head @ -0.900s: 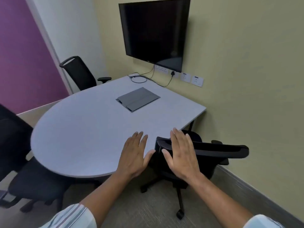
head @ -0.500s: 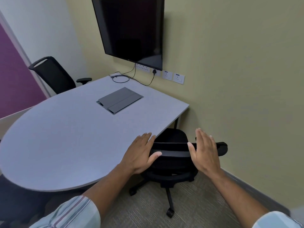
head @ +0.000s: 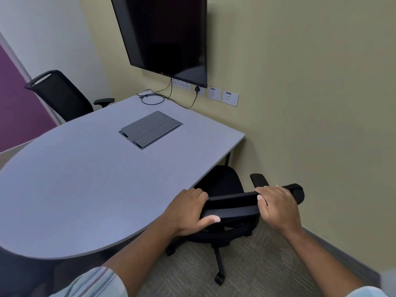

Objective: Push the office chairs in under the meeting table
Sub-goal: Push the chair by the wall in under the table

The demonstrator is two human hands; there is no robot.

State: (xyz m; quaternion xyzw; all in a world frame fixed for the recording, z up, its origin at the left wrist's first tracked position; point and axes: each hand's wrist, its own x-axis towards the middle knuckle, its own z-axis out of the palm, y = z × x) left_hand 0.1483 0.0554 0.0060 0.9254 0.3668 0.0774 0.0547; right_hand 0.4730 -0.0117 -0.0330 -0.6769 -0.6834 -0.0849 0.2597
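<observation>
A black office chair (head: pixel 225 183) stands at the near right side of the grey meeting table (head: pixel 85 179), its seat partly under the table edge. My left hand (head: pixel 188 211) grips the left end of the chair's top backrest bar (head: pixel 233 202). My right hand (head: pixel 278 206) grips the right end of that bar. The chair's wheeled base (head: pixel 218 260) rests on the carpet. A second black chair (head: pixel 62 95) stands at the table's far left side, its seat hidden by the tabletop.
A yellow wall (head: pixel 321 125) runs close on the right of the chair. A dark screen (head: pixel 167 37) hangs above the table's far end, with sockets and a cable (head: pixel 152 99) below. A grey cable hatch (head: pixel 150 129) is set into the tabletop. Another dark chair (head: pixel 19 273) shows at lower left.
Both hands have gone from open above the backrest to closed around its top bar. My view has moved closer to the chair.
</observation>
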